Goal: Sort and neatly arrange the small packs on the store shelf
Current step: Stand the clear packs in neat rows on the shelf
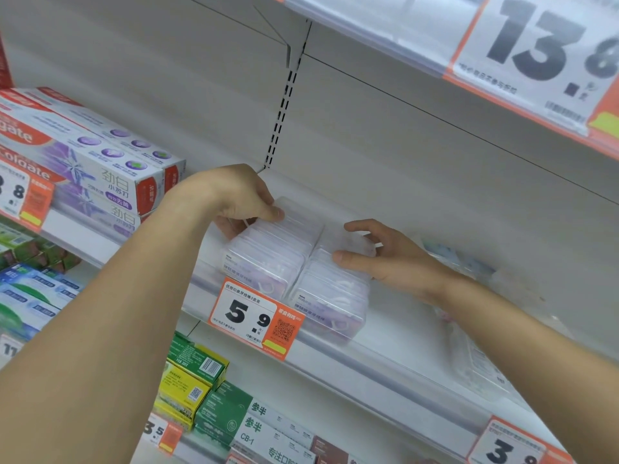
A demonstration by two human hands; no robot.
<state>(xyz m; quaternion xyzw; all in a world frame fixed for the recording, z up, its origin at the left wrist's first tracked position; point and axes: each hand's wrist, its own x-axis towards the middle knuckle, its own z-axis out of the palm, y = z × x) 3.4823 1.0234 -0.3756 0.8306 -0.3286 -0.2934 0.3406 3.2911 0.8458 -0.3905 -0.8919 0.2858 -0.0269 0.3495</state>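
Two rows of small clear plastic packs with purple labels stand side by side on the white shelf [395, 333]. My left hand [241, 195] grips the rear pack of the left row [268, 259], thumb on its near side and fingers over its top. My right hand [378, 252] holds the rear pack of the right row [331, 296], thumb on its top and forefinger behind it. More clear packs [469, 349] lie loosely to the right, partly hidden by my right forearm.
An orange price tag reading 5.9 [254, 316] hangs on the shelf edge below the packs. Toothpaste boxes [83, 162] are stacked at the left. Green and yellow boxes [197, 386] fill the shelf below. An upper shelf with a 13.8 tag [536, 51] overhangs.
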